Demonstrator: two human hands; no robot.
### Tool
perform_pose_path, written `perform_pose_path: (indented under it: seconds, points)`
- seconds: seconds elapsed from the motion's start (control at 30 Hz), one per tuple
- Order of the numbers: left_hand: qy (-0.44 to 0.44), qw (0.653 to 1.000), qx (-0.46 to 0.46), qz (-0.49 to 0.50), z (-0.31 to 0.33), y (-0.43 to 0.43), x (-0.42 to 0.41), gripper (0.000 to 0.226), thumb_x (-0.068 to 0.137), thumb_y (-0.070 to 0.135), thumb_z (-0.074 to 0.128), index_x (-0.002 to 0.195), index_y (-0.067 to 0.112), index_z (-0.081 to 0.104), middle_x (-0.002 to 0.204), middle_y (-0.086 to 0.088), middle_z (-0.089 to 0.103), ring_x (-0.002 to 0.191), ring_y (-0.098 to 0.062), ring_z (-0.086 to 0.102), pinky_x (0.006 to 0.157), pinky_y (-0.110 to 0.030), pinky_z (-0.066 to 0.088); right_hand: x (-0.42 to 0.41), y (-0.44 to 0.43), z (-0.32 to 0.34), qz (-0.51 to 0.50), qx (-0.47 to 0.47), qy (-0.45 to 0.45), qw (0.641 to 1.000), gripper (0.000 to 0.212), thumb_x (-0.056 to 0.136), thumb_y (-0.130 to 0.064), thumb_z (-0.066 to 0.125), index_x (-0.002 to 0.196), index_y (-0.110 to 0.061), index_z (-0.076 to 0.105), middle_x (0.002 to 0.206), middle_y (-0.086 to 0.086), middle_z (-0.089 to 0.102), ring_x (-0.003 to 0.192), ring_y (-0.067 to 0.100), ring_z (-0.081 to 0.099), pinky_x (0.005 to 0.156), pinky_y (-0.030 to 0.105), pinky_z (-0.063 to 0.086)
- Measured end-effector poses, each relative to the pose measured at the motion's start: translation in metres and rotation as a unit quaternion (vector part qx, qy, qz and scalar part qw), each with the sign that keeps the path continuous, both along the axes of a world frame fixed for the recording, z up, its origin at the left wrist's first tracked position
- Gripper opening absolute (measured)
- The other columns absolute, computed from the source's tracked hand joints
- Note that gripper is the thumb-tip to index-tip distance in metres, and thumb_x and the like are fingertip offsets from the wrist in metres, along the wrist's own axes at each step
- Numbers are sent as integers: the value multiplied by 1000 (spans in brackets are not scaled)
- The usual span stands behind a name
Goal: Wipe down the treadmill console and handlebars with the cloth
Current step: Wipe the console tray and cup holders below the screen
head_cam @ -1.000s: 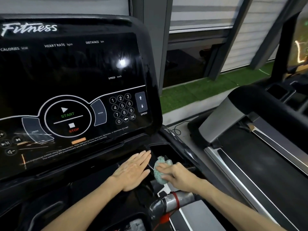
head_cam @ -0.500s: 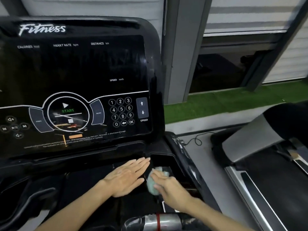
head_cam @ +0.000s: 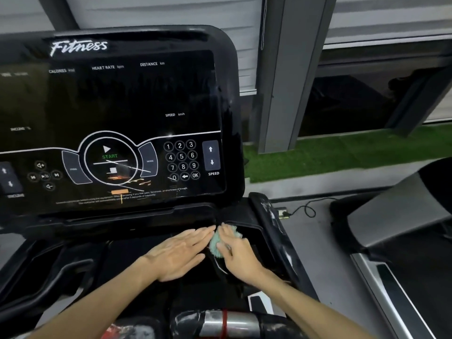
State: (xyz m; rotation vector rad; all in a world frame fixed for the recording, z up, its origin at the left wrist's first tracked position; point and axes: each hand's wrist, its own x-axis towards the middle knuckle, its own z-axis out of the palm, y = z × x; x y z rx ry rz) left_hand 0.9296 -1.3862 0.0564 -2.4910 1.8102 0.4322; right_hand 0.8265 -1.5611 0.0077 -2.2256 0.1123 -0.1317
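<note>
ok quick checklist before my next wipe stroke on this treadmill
1. Cloth secure: ok, the right hand holds it bunched.
2. Left hand out of the cloth's path: not ok, it lies flat on the deck with its fingertips right beside the cloth.
3. Console screen readouts dark: ok, no numbers lit.
4. Side tray wiped: cannot tell.
5. Handlebar wiped: cannot tell, neither hand is on it.
</note>
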Motion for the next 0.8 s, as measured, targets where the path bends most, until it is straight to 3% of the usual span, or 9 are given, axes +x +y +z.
perform_pose_path:
  seconds: [0.13, 0.27, 0.37, 0.4, 0.47, 0.53, 0.6, 0.73, 0.8]
  points:
    - [-2, 1000, -2, -11, 1, -15, -7, 65, 97, 49, 3, 155, 21, -4, 159, 13, -17, 147, -1, -12, 117, -20, -14, -36, -14, 1, 100, -31, 31, 994, 53, 98, -19, 53, 146, -10, 34, 154, -1, 25, 142, 2, 14, 117, 16, 8]
    - [-22, 999, -12, -35, -14, -40, -7, 57, 106, 39, 19, 156, 14, 11, 164, 5, 2, 150, -8, 5, 116, -28, -14, -43, -31, 17, 105, -41, 45, 993, 38, 94, -10, 54, 132, -13, 58, 136, -8, 53, 128, -3, 41, 112, 16, 29]
    - [-73, 995, -32, -59, -27, -48, -4, 50, 99, 37, 32, 141, 19, 51, 148, 3, 48, 135, -9, 45, 120, -28, 11, -45, -49, 32, -14, 19, 50, 998, 25, 92, -10, 51, 100, -21, 73, 85, -2, 74, 79, 5, 69, 75, 31, 57]
    - [-87, 993, -35, -70, -30, -49, -2, 47, 98, 39, 33, 135, 22, 58, 142, 5, 54, 131, -8, 49, 120, -27, 16, -45, -60, 36, -61, 43, 55, 996, 27, 93, -10, 52, 92, -28, 72, 73, -3, 71, 65, 7, 68, 60, 30, 57]
    - [-93, 992, -41, -77, -38, -46, -2, 47, 102, 40, 29, 136, 23, 56, 145, 6, 51, 136, -9, 44, 119, -29, 20, -41, -84, 46, -131, 58, 54, 988, 32, 93, -4, 54, 82, -30, 69, 64, -7, 66, 51, 2, 61, 49, 20, 51]
    - [-126, 987, -63, -76, -44, -42, 0, 50, 103, 41, 27, 144, 20, 45, 153, 5, 40, 142, -10, 33, 115, -36, 21, -28, -113, 53, -166, 23, 26, 986, 25, 91, 0, 56, 77, -14, 70, 61, -1, 66, 52, 1, 57, 53, 17, 47]
    - [-145, 983, -83, -82, -46, -43, 1, 52, 103, 41, 29, 149, 18, 37, 157, 4, 32, 145, -11, 25, 115, -37, 18, -3, -141, 54, -187, -40, 10, 982, 16, 91, -4, 57, 78, -2, 66, 64, 12, 65, 59, 11, 57, 60, 26, 42]
    - [-165, 978, -86, -97, -43, -45, 1, 55, 97, 44, 38, 146, 19, 44, 153, 6, 39, 142, -9, 33, 113, -31, 26, 60, -173, 36, -195, -119, 61, 972, 20, 94, -9, 54, 102, 0, 69, 92, 22, 71, 92, 40, 62, 72, 33, 42]
    - [-161, 979, -86, -94, -42, -45, 0, 56, 95, 45, 41, 145, 19, 45, 152, 6, 40, 141, -8, 35, 113, -31, 28, 86, -173, 13, -149, -128, 121, 973, 20, 95, -14, 52, 93, -1, 67, 90, 23, 68, 92, 39, 63, 74, 35, 43]
